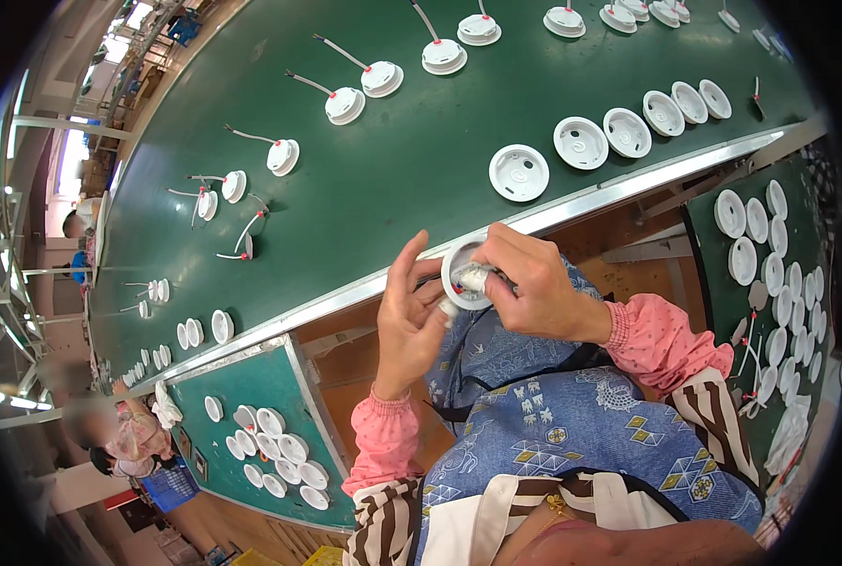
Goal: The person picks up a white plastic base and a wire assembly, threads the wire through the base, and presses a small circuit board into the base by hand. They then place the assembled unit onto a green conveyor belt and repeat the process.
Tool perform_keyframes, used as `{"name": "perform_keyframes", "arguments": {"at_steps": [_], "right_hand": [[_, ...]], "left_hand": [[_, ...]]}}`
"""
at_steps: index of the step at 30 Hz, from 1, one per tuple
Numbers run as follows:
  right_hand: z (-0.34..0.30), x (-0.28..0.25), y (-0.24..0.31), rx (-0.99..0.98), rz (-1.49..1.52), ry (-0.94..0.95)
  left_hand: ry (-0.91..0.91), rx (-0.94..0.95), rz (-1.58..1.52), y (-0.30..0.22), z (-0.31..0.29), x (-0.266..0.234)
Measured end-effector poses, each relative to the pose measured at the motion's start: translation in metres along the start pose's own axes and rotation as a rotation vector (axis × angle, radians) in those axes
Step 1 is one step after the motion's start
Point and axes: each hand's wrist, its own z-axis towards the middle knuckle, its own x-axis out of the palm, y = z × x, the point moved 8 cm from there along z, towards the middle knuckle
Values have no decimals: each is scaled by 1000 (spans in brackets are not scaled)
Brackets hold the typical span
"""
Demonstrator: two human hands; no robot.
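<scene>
Just off the table's near metal edge, a round white plastic housing (453, 261) is held up in front of my lap. My left hand (407, 325) grips its left rim, thumb below and fingers behind, with a white wrap on the thumb tip. My right hand (532, 283) is closed at the housing's open side, its white-wrapped thumb and finger reaching inside. A bit of red shows in the cup by these fingertips; what they pinch is hidden. Nearest on the table is an open white housing (519, 174), one of a row along the edge.
The green table (392, 189) carries white round units (345, 106) with red-and-grey wire leads, in a curved line. Side tables on the left (241, 377) and right (708, 222) hold several more housings. Another person (124, 429) sits at the far left, beside a blue crate (169, 486).
</scene>
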Motion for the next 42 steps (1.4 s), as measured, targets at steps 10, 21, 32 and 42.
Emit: {"name": "perform_keyframes", "arguments": {"at_steps": [10,21,32,42], "right_hand": [[-8,-3,-5,27,59,52],[2,-4,8,-37,30,337],[-4,28,4,21,222,511],[4,33,0,4,130,445]], "left_hand": [[183,-266,183,36,-8,-3],[181,-102,302,14,-17,2],[216,-83,319,5,-31,1],[131,-178,372,17,-29,2]]}}
